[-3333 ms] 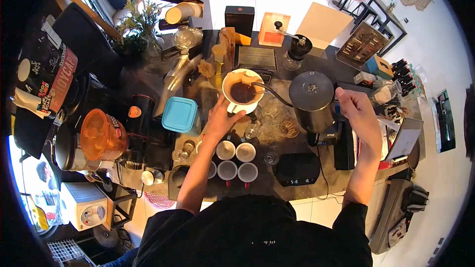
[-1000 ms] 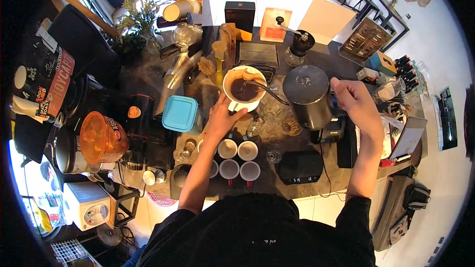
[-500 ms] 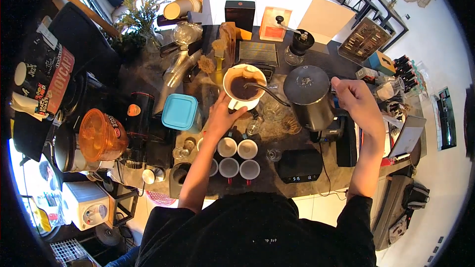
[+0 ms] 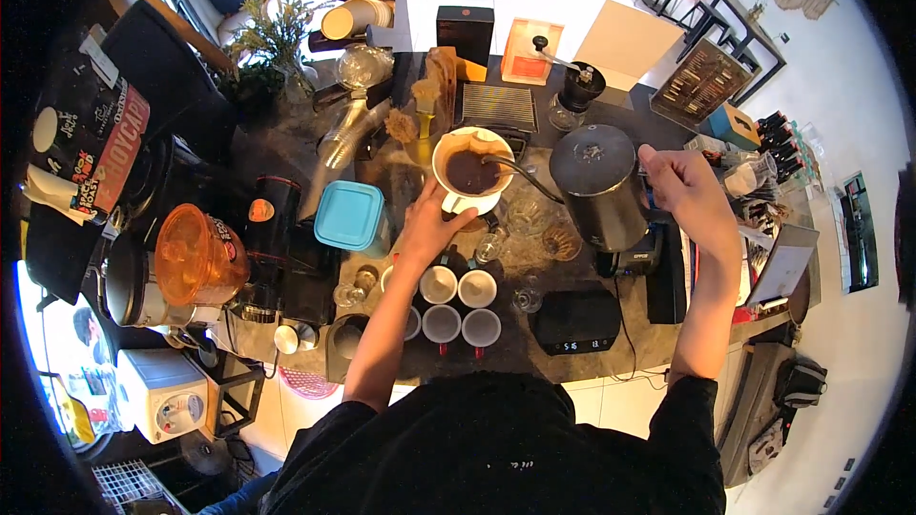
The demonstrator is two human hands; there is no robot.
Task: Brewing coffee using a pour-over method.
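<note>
My left hand [image 4: 426,231] clasps a white cone-shaped dripper [image 4: 480,202] at my twelve o'clock; my right hand [image 4: 685,193], well apart, is clamped on the handle of a dark-grey metal gooseneck kettle [image 4: 599,186] at one. Its black spout [image 4: 534,183] hangs over dark wet coffee [image 4: 469,174] in a tan paper filter [image 4: 468,141]; a slow, low pour should serve best. White-lined, red-handled cups [image 4: 480,327] stand nearer along twelve on the brown counter [image 4: 654,345].

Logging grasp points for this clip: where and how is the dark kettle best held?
Probably by its handle, coming from the right, where the right hand largely hides it: the dark kettle points its slim curved spout left over the white dripper, opposite that grip.
</note>
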